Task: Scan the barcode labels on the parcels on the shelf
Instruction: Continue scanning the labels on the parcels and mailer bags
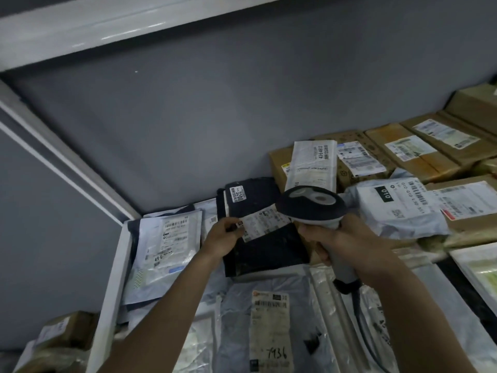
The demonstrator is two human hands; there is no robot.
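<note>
Left hand (224, 235) pinches the white label (265, 223) on the black parcel (265, 249). Right hand (347, 244), at 3 o'clock of it, grips the barcode scanner (313, 204) handle, head over the label.

**Colours on the parcel shelf**

A dark navy parcel (265, 243) is showing a white label (265, 223) with black print. The scanner (317, 208) is showing dark navy and pale grey. Far right, brown cardboard boxes (419, 149) are carrying white labels. Near, a silvery-grey bag (236, 319) is bearing a black handwritten number.

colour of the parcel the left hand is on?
Black, with white labels; the black parcel shows best in the head view.
</note>
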